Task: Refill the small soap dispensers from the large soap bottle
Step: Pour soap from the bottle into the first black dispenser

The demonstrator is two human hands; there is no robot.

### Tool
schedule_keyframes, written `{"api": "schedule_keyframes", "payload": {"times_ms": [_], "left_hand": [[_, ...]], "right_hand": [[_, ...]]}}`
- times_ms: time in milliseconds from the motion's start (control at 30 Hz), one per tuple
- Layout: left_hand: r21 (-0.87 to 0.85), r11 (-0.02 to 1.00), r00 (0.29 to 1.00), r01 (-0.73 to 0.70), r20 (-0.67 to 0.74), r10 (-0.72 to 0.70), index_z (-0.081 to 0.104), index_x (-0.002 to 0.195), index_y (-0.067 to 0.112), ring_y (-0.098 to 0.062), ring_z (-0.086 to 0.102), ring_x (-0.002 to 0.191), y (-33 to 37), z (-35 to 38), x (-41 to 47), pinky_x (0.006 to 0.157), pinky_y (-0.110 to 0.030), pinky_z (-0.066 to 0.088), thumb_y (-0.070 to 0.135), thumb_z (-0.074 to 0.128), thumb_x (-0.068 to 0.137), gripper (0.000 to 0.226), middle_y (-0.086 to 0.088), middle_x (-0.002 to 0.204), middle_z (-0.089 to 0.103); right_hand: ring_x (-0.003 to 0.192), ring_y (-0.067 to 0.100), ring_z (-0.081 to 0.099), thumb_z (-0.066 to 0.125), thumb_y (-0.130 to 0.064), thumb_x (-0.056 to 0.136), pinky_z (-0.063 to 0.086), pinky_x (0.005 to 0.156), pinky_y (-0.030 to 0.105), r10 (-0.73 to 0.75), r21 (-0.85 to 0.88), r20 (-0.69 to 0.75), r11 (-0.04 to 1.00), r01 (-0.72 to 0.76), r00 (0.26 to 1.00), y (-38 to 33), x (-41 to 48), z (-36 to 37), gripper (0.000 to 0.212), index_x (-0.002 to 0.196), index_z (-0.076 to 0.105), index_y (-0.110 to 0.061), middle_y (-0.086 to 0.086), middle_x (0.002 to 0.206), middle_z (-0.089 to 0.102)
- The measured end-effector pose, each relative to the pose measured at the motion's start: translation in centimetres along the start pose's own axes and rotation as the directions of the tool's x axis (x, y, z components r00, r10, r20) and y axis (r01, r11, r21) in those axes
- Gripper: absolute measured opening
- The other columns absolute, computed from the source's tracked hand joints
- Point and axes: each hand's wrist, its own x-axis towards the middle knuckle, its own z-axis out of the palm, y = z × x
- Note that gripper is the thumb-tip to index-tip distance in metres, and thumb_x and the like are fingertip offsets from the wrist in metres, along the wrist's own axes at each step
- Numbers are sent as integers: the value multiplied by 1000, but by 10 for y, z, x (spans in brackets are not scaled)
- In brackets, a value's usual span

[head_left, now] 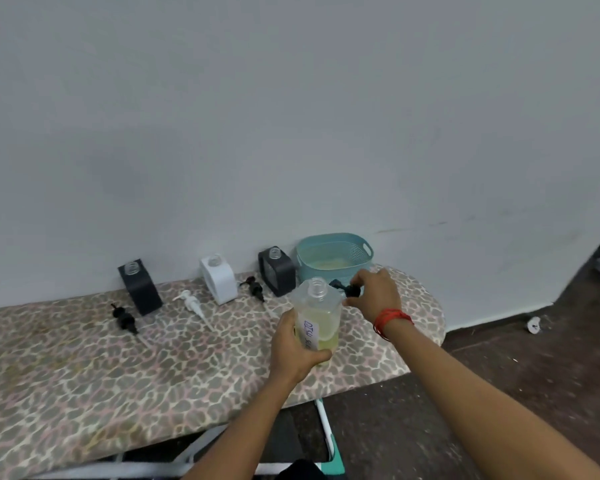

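Note:
My left hand (297, 348) grips the large clear soap bottle (319, 313), which holds yellowish liquid low down and has an open neck. My right hand (374, 292) pinches a black pump head (349, 289) just right of that neck. Three small dispensers stand open-necked along the wall: a black one (140, 287) at left, a white one (219, 278) in the middle, a black one (277, 271) at right. Their loose pumps lie on the board: black (123, 318), white (194, 306), black (255, 289).
Everything rests on an ironing board (84, 368) with a leopard-print cover, against a pale wall. A teal plastic basket (335, 254) sits at the board's far right end. Dark floor lies to the right, with a small white object (533, 324) on it.

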Motion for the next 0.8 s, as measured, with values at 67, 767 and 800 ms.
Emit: {"api": "schedule_keyframes", "payload": {"times_ms": [67,767,800], "left_hand": [[6,1000,1000,9,0,-9,56,115,27,-2,60,99,-9,3,5,76,-16,47,42,87,37,85,11,108,62],[239,970,983,-42,184,-3,40,152,22,-14,47,133,-26,-36,3,110,-35,41,32,98,59,110,5,149,47],[302,951,983,-59,182,3,39,154,22,-17,45,137,-28,-46,-1,114,-40,40,36,95,65,106,3,152,45]], "right_hand": [[98,26,53,91,-31,66,48,83,37,11,-27,25,1000,-10,1000,10,8,16,37,90,63,-26,4,94,60],[81,19,63,58,-59,91,50,76,31,181,665,-118,745,-58,976,-4,-10,7,48,86,70,-13,7,88,72],[82,16,65,56,-64,90,51,78,31,151,714,-106,699,-30,983,-11,-16,0,49,88,70,-16,3,88,74]]}}
